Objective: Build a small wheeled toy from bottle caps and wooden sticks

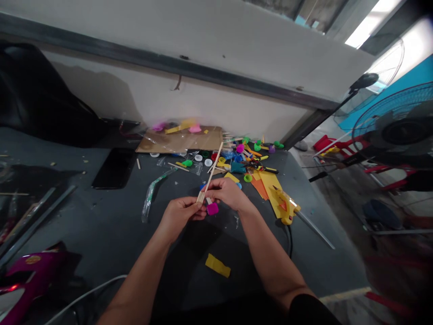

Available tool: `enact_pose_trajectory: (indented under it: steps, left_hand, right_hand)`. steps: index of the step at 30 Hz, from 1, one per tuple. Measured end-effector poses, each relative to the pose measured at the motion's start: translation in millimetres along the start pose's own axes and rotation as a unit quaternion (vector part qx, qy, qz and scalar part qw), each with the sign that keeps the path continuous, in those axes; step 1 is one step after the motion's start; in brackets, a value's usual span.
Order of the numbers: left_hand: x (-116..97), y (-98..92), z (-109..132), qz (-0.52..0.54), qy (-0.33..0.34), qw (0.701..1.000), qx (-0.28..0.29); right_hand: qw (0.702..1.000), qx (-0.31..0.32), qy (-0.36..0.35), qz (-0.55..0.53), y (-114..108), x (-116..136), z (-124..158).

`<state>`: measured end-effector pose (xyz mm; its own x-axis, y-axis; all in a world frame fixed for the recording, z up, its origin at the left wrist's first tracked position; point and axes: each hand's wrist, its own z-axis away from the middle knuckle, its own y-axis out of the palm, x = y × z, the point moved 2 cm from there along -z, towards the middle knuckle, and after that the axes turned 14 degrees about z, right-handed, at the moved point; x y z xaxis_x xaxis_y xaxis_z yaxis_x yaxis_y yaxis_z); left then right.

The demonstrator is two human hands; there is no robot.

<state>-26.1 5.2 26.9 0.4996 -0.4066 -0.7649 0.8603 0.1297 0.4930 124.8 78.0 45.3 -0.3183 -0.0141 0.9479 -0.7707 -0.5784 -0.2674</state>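
A dark grey table spreads under the left hand and the right hand. Beyond them rises a pale wall; well to the right hand's right, past the table's edge, stands 1 large fan. Ahead and left of the left hand, a clear plastic sleeve has something green inside. Loose bottle caps lie ahead of the right hand. A yellow glue gun sits to its right.

The left hand's thumb and fingers are pinched on a bundle of short wooden sticks. The right hand, fingers curled nearly closed, grips 1 long stick, slanting up and away above the bundle. Just below the right hand's fingers is a magenta piece; whether it is held, I cannot tell.
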Motion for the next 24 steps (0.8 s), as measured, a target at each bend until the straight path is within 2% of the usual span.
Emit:
enact_pose_trajectory:
  steps: [9,12,14,16,19,20,22,24]
  left_hand:
    - [-3,1.1,1,-0.042,0.032,0.999,-0.004]
    - [-3,-0.3,-1,-0.040,0.039,0.998,-0.013]
    - [-3,-1.9,-2,-0.036,0.041,0.998,-0.023]
    - [-3,-3.8,-3,-0.031,0.047,0.998,-0.036]
    - [-3,-7.1,-5,-0.022,0.065,0.996,-0.061]
    - [-3,-8.3,-5,-0.017,0.072,0.995,-0.073]
    - [-2,-9.9,-7,-0.007,0.077,0.993,-0.089]
    - [0,-9.9,-8,0.006,0.082,0.991,-0.103]
  right_hand:
    - [1.000,-0.006,-0.011,0.015,2,-1,0]
    - [1.000,-0.015,0.004,0.015,3,6,-1]
    - [0.998,-0.040,0.021,0.033,-4,14,2]
    - [0.992,-0.092,0.036,0.082,-24,22,12]
    - [0.959,-0.193,0.063,0.198,-72,25,47]
    - [0.942,-0.225,0.085,0.234,-90,22,64]
    - [0.888,-0.294,0.159,0.315,-124,8,104]
    - [0.828,-0.318,0.254,0.385,-146,-13,144]
